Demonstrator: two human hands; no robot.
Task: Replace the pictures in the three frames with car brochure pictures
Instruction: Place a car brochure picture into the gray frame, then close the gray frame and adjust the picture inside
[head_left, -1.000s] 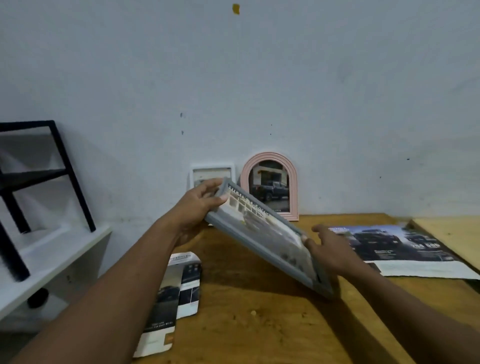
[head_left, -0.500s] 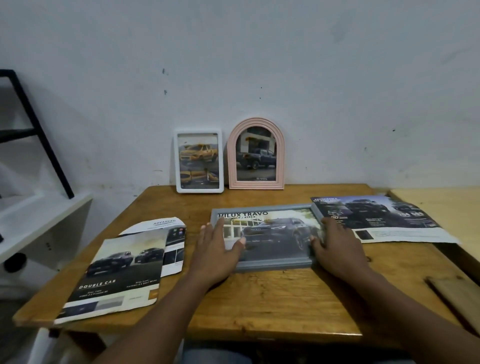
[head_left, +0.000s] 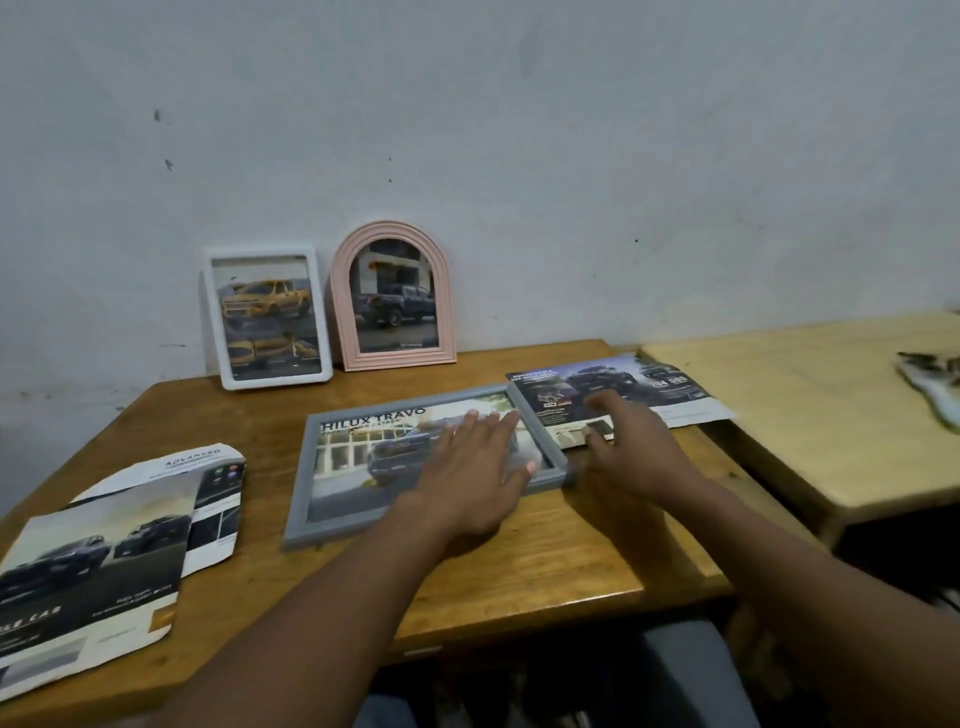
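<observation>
Our left grip lies flat and spread on the glass of the grey frame, fingers straight and pinching nothing. We judge that it presses the frame down so it cannot slide on the table. Our right grip, just right of the grey frame, has loosely bent fingers with their tips on the near corner of the open brochure and holds nothing we can see. Perhaps it means to shift that sheet off the frame's right rim. The grey frame lies face up with a HILUX TRAVO car picture inside. Behind it the white frame and the pink arched frame lean against the wall, each showing a car, so we take the job as nearly done. Left of the grey frame lie the cut brochure pages, likely set aside as leftovers.
</observation>
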